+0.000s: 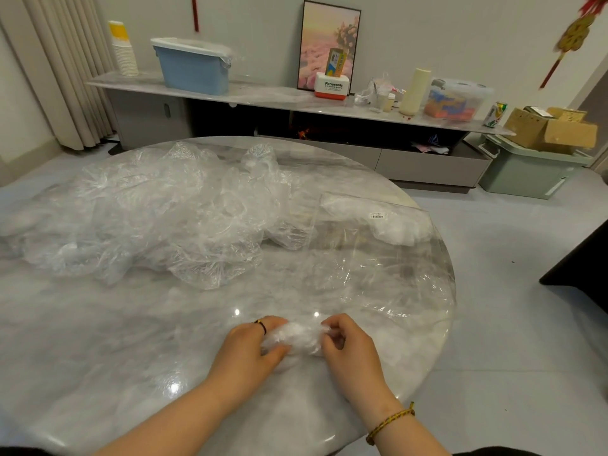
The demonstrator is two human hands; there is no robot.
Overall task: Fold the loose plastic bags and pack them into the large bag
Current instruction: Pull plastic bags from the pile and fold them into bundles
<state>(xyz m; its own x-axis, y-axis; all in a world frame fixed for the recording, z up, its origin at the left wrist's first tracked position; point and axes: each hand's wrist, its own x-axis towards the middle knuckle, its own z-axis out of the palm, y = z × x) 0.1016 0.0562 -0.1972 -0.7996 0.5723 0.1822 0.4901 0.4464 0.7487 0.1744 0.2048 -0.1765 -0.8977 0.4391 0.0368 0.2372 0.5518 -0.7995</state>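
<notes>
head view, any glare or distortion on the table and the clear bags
Head view: glare leaves small bright spots on the glossy table, just beyond the small bag gripped by left hand and right hand; head view: the loose bags blend into the marble; head view: wide-angle bending tilts the sideboard, the red ornament is smeared.

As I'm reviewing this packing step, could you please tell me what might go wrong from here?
The crumpled bundle gripped by the left hand and right hand looks springy and may unfold once released. The large bag lies flat at the right rim of the glossy table, so it might slide off during packing.
</notes>
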